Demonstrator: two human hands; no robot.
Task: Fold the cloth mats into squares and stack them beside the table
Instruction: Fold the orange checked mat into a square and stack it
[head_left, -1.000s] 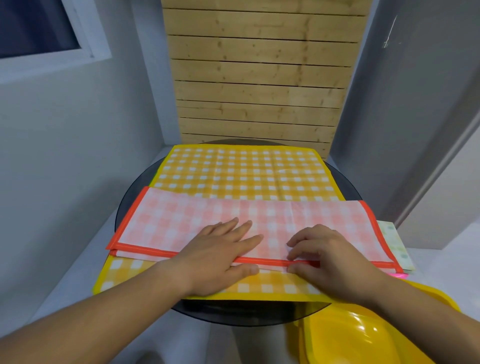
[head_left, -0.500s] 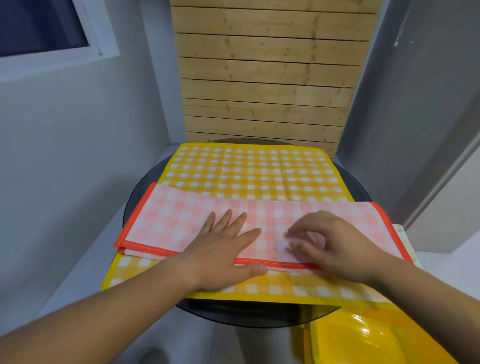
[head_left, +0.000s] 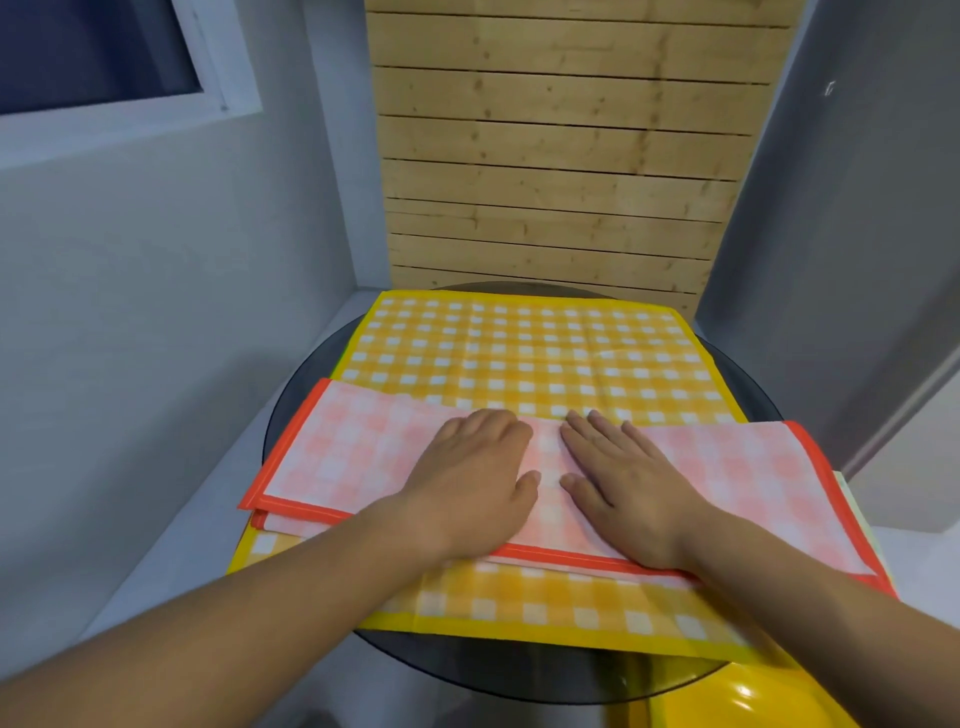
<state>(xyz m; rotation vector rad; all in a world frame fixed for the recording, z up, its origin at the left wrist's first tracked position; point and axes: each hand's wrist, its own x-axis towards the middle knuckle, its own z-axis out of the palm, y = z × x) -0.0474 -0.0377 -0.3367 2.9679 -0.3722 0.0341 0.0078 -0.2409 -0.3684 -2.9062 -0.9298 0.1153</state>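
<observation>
The left hand (head_left: 470, 480) and right hand (head_left: 626, 488) lie flat, holding nothing, side by side on the middle of the pink mat (head_left: 353, 452). It is a long folded strip lying on the yellow mat (head_left: 519, 353) near the table (head_left: 283, 421)'s front edge. I'd smooth outward from the centre, then fold end to end.

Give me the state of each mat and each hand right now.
Pink mat: folded into a long strip, lying across the yellow mat.
Yellow mat: spread flat, unfolded, on the table.
Left hand: palm down, pressing the pink mat.
Right hand: palm down, pressing the pink mat.
</observation>
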